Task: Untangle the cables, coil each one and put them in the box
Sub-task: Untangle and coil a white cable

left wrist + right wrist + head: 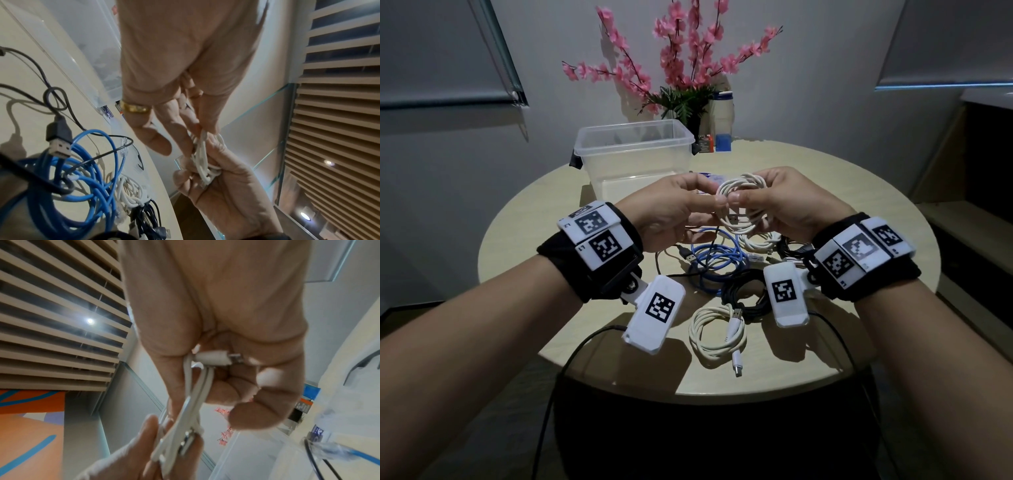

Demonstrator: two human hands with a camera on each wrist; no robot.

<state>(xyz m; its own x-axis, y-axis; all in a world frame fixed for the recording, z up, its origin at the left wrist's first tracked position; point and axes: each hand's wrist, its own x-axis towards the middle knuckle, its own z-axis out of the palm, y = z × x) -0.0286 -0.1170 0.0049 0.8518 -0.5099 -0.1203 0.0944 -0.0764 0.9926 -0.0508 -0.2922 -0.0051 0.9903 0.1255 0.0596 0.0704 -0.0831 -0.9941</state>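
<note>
A coiled white cable (740, 209) hangs above the round table between both hands. My left hand (714, 197) pinches its left side between thumb and fingers. My right hand (751, 192) grips the coil's right side, fingers curled round the strands. In the left wrist view the left fingers (185, 129) pinch the white cable (202, 160) just above the right hand (218, 181). The right wrist view shows a white plug (213, 360) tucked in my right hand (226, 378). The clear plastic box (635, 137) stands open behind the hands.
Under the hands lie a blue cable (719, 258), a black cable (743, 291) and a small white bundle (760, 240), partly overlapping. A coiled white cable (717, 330) sits near the table's front edge. Pink flowers in a vase (681, 68) and small boxes (714, 142) stand behind the box.
</note>
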